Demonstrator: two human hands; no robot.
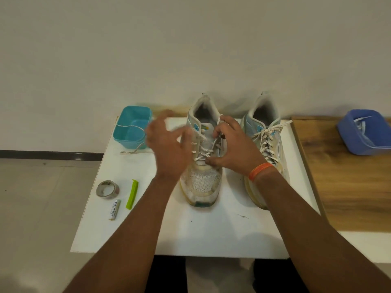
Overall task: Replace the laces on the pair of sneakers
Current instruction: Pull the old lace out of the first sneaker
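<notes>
Left sneaker (201, 166) between both hands on white counter (211, 229), lace (203, 154) half undone. Right hand (234, 149) pinches lace at upper eyelets, thumb pressing tongue. Left hand (167, 144) blurred, fingers spread, grip unclear. Right sneaker (264, 149) just beyond right hand, laced. Risk: hard tug snags lace in eyelet, drags sneaker.

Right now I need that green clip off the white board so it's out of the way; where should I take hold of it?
Pinch the green clip across its narrow width near the middle, coming from above. It lies flat and long, running near to far, with the battery and tape roll close on its left, so the right side looks freer for a grip.
</notes>
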